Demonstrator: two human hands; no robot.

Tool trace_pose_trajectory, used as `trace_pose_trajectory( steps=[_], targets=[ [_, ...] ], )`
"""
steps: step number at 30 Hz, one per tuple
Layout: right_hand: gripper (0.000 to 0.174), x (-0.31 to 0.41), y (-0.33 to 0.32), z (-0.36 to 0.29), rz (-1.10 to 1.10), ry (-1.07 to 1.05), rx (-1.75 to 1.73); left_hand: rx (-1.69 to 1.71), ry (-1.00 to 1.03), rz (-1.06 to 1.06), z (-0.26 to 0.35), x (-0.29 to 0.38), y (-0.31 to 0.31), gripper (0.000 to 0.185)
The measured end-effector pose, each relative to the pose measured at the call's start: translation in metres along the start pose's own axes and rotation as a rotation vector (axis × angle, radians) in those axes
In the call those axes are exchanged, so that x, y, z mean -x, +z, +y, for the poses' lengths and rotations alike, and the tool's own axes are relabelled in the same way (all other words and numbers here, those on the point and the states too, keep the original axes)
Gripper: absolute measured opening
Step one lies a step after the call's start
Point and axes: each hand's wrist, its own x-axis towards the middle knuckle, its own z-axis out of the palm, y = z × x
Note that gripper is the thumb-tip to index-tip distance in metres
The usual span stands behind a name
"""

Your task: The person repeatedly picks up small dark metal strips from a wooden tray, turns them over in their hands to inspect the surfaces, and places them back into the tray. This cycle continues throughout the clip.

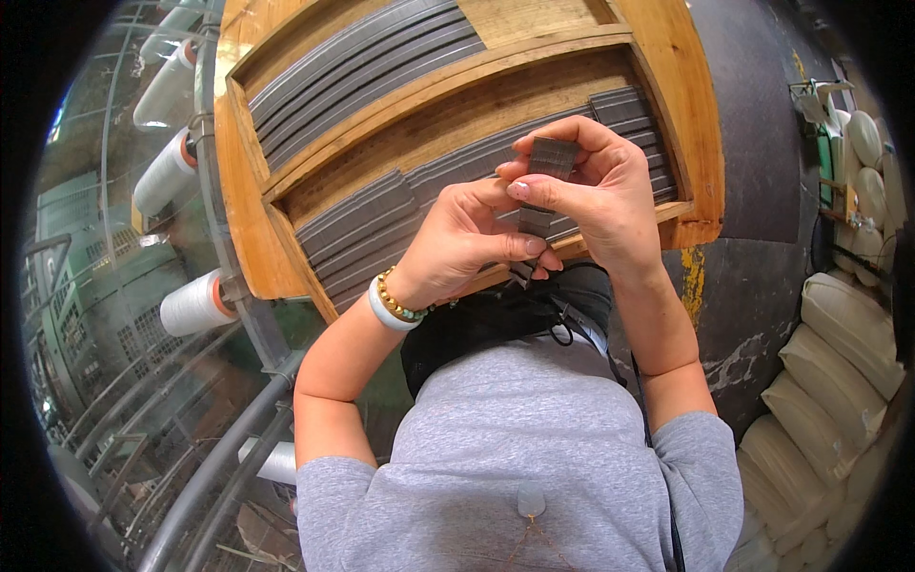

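My left hand (pixel 475 232) and my right hand (pixel 593 189) hold a short stack of thin dark grey metal strips (pixel 553 159) between them, above the near edge of a wooden tray. The right fingers and thumb pinch its upper part; the left thumb and fingers grip the lower part, where it looks fanned or stepped. Beneath the hands, the divided wooden tray (pixel 443 82) holds rows of similar grey strips (pixel 357 222). More rows (pixel 364 71) lie in its far compartment. The hands hide part of the near rows. What the strips are exactly, I cannot tell.
The tray rests on a wooden tabletop (pixel 704 143) with rounded corners. White thread spools (pixel 166 174) on a metal frame and a grey pipe (pixel 221 472) stand at left. Full pale sacks (pixel 833 372) are stacked at right, beyond the dark floor (pixel 750 286).
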Motion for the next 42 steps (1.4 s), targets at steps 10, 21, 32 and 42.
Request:
trace_pose_trajectory(
  steps=[10,21,32,42],
  targets=[
    [0.038,0.002,-0.004,0.002,0.085,-0.097,0.011,-0.149,0.104,0.109,0.011,-0.001,0.002,0.039],
    [0.037,-0.004,-0.005,0.002,-0.063,-0.316,0.109,-0.349,0.085,0.162,0.016,-0.004,0.005,0.018],
    [0.022,-0.019,-0.004,-0.010,-0.008,-0.347,0.173,-0.370,0.130,0.161,0.022,-0.017,0.003,0.016],
    [0.014,-0.096,-0.020,-0.054,-0.141,-0.395,0.272,-0.468,0.416,0.135,0.053,-0.063,-0.010,0.028]
  ],
)
